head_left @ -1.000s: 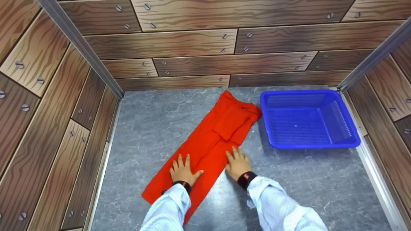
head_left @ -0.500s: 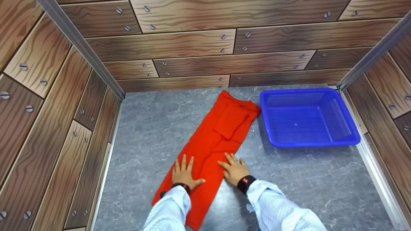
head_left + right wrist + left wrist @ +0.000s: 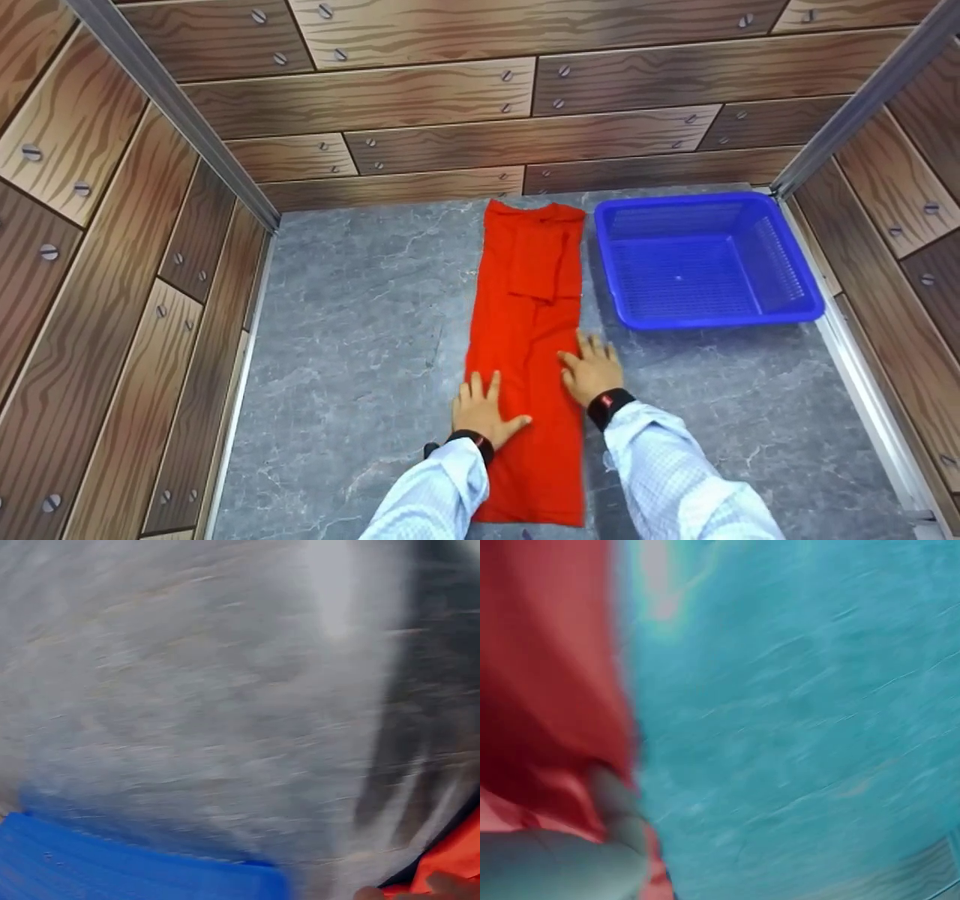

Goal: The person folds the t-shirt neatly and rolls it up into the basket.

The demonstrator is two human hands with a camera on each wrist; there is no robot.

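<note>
A red shirt (image 3: 555, 450) lies folded into a long strip, almost straight up and down in the head view, its short sleeve (image 3: 536, 262) tucked over the upper part. My left hand (image 3: 484, 412) rests flat on its left side with fingers spread and thumb out. On the right edge my right hand (image 3: 592, 375) touches the cloth with its fingertips, fingers extended. In the left wrist view the shirt (image 3: 547, 652) shows beside a finger (image 3: 622, 817). Only a corner of the shirt (image 3: 450, 859) appears in the right wrist view, with blurred fingertips below.
A blue plastic basket (image 3: 607, 255) with perforated sides stands at the back right, close beside the shirt's upper end. Wood-patterned panels (image 3: 427, 90) wall in the grey marbled surface (image 3: 360, 337) at the back and both sides.
The shirt has turned from a diagonal to nearly straight, its near end swinging right and its far end shifting left. Both hands have moved to the right with it, still laid on the cloth.
</note>
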